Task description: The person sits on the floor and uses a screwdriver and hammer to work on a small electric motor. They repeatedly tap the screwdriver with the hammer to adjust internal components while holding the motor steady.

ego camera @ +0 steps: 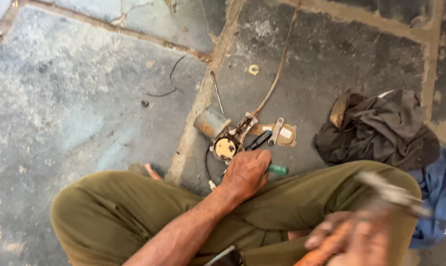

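Note:
I sit cross-legged on a stone floor. My left hand (246, 172) grips a screwdriver with a green and black handle (278, 170), its black shaft (259, 140) angled up toward a small motor assembly (226, 138) with a round yellowish gear and a metal cylinder. My right hand (348, 241), blurred with motion at the lower right, is closed on the orange handle of a hammer whose metal head (393, 192) is raised over my right knee.
A dark crumpled rag (375, 128) lies to the right, with blue cloth (439, 197) beyond it. A brown metal plate (282, 133), a thin rod (216, 91), a brown cable (279, 64), a small ring (253, 69) and a black wire (171, 81) lie on the floor.

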